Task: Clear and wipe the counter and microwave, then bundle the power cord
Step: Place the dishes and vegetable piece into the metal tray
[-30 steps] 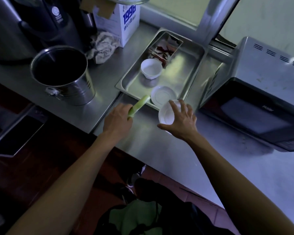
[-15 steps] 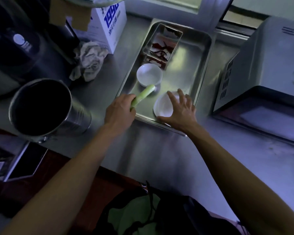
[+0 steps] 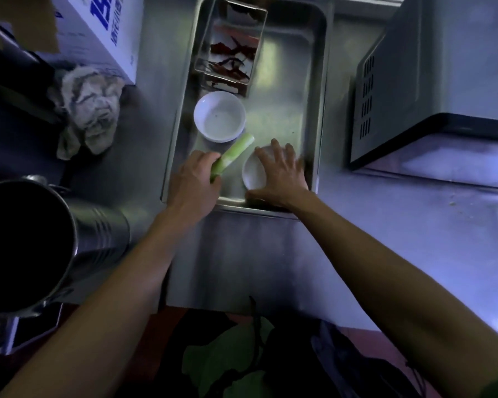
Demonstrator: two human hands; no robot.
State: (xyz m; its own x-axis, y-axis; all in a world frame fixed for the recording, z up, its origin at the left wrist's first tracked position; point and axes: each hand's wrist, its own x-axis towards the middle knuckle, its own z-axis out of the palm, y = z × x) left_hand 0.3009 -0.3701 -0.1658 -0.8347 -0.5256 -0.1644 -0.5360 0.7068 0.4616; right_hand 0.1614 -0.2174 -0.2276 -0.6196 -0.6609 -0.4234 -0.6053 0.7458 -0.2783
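A steel tray (image 3: pixel 314 90) lies on the steel counter (image 3: pixel 242 259) left of the grey microwave (image 3: pixel 443 90). My left hand (image 3: pixel 193 182) grips a pale green vegetable stalk (image 3: pixel 233 156) over the tray's near left corner. My right hand (image 3: pixel 282 173) rests with spread fingers on a small white dish (image 3: pixel 252 173) at the tray's near end. A white bowl (image 3: pixel 219 116) stands further back in the tray. Behind it sits a small metal box with dried red chillies (image 3: pixel 230 53). A crumpled rag (image 3: pixel 89 107) lies on the counter to the left.
A large steel pot (image 3: pixel 98 234) stands at the near left. A white carton with blue print (image 3: pixel 104 30) stands at the back left, next to dark appliances. Bare counter stretches in front of the microwave.
My right hand carried the white dish from over the counter into the tray and set it down. My left hand moved the stalk forward over the tray. The view shifted closer.
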